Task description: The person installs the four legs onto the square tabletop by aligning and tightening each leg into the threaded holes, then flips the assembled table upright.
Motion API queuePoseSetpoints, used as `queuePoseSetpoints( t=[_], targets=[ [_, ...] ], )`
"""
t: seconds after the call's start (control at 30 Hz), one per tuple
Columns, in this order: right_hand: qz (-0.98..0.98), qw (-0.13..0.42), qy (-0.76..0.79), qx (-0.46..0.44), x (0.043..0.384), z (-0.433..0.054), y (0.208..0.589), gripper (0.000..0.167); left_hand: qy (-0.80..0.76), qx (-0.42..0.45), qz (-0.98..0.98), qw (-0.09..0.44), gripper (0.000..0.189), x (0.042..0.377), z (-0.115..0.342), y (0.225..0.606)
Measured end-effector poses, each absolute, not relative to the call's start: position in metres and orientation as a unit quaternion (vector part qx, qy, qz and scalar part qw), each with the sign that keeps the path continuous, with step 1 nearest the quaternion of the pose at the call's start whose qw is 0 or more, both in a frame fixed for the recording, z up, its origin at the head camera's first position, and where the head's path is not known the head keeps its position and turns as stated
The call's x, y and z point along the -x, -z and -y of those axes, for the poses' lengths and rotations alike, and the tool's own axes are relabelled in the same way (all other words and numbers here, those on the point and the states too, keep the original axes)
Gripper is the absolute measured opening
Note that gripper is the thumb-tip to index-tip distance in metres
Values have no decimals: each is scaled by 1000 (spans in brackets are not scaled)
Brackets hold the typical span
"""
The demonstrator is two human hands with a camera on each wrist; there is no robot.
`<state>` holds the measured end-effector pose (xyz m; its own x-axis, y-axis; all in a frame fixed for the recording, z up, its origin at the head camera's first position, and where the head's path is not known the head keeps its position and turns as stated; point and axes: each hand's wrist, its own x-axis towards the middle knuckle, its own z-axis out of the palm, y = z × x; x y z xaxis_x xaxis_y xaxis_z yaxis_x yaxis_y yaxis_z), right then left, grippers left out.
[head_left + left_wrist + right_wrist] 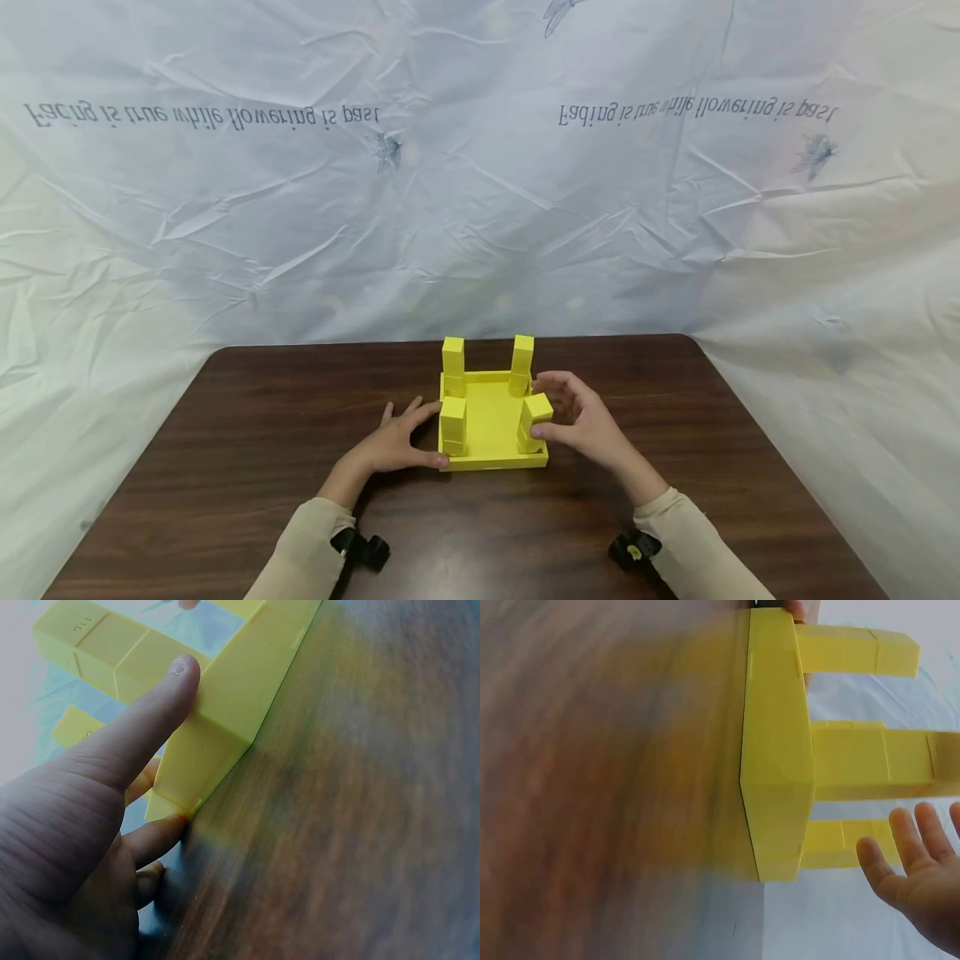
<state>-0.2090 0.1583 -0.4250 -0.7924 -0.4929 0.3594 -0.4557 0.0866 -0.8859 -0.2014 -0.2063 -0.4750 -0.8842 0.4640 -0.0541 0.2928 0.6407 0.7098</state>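
Note:
A shallow yellow tray (491, 417) lies on the table with a square yellow post rising at each corner. My left hand (393, 442) rests at its left side, fingers spread and mostly straight, thumb on the near left corner beside the near left post (453, 425). In the left wrist view, that thumb lies along the tray wall (247, 667) and a fingertip touches the far end of the side. My right hand (585, 421) holds the top yellow block (537, 407) of the near right post, thumb in front and fingers behind; this block sits slightly askew in the head view.
The dark wooden table (300, 433) extends on both sides of the tray. A white printed sheet (465, 208) hangs behind the table's far edge. Far left (453, 367) and far right (521, 365) posts stand upright. Black wrist cameras (360, 550) sit at both sleeves.

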Motion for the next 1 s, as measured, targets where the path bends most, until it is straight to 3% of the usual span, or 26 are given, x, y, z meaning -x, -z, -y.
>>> queuePoseSetpoints(
  t=[0.43, 1.0],
  targets=[
    [-652, 140, 639, 383, 232, -170, 425, 65, -370, -209, -897, 119, 106, 202, 207, 476],
    [-673, 140, 618, 381, 230, -165, 422, 44, -372, -209, -896, 123, 105, 202, 206, 474]
  ],
)
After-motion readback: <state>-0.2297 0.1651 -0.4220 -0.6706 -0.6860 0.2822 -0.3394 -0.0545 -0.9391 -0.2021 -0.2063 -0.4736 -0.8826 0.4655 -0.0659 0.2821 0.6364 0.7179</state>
